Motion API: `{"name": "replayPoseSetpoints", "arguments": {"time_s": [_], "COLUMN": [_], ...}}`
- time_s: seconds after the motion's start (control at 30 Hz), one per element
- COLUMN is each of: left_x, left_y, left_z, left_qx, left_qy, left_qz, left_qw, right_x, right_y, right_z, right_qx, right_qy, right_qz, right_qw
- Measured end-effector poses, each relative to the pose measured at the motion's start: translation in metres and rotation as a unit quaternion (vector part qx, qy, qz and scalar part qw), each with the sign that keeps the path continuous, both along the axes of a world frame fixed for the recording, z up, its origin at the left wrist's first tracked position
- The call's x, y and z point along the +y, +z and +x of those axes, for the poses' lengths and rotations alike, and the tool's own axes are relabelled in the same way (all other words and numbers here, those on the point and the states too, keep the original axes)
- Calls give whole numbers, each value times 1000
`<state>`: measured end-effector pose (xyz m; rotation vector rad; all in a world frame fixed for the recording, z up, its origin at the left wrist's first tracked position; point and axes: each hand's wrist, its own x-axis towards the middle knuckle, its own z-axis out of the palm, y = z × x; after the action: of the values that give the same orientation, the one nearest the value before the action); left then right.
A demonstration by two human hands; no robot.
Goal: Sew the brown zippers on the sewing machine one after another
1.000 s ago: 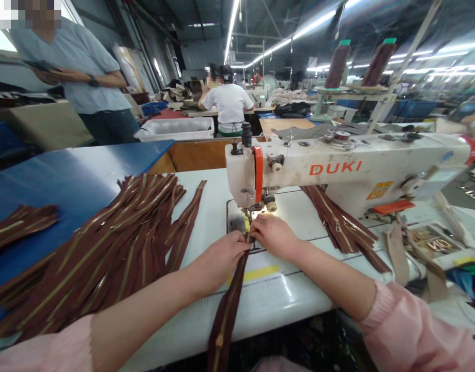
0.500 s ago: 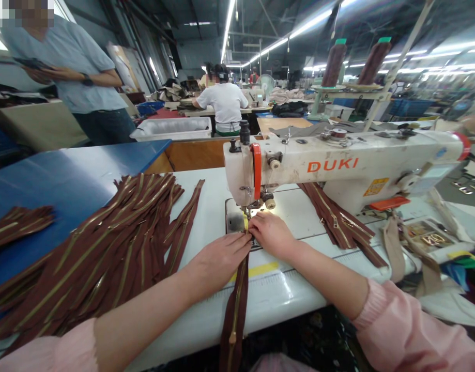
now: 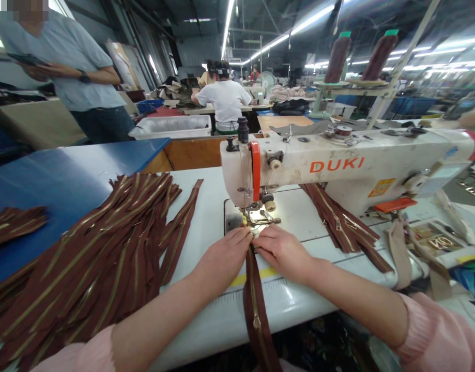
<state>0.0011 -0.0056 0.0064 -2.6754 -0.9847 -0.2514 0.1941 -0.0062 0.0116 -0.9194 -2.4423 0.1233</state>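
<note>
A brown zipper with metal teeth runs from under my fingertips down over the table's front edge. My left hand has its fingers together on the zipper's upper end, just before the needle area of the sewing machine. Close beside it, my right hand pinches the same end from the right. The fingertips of both hands almost meet, partly hiding that end. A metal presser foot and guide show right behind my fingers.
A large heap of brown zippers lies left, partly over a blue table. More zippers lie under the machine arm. A parts tray sits at the right. One person stands back left; another sits ahead.
My right hand has drawn back from the needle toward me and right, uncovering the presser foot area. The hanging part of the zipper has swung right.
</note>
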Motion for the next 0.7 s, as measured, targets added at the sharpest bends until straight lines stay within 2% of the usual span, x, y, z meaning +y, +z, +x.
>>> {"name": "replayPoseSetpoints", "arguments": {"time_s": [0.23,0.37,0.7], "left_x": [0,2,1], "left_y": [7,10,6], "left_z": [-1,-2,-4], "left_qx": [20,35,13], "left_qy": [-1,-22,-15], "left_qz": [7,6,-13], "left_qw": [1000,999,1000], "right_x": [1,-1,-2], "right_y": [2,1,0], "right_z": [-4,-4,-4], "right_qx": [-62,-82,-95], "right_qy": [0,-6,-11], "right_qz": [39,41,32], "right_qw": [997,996,995]}}
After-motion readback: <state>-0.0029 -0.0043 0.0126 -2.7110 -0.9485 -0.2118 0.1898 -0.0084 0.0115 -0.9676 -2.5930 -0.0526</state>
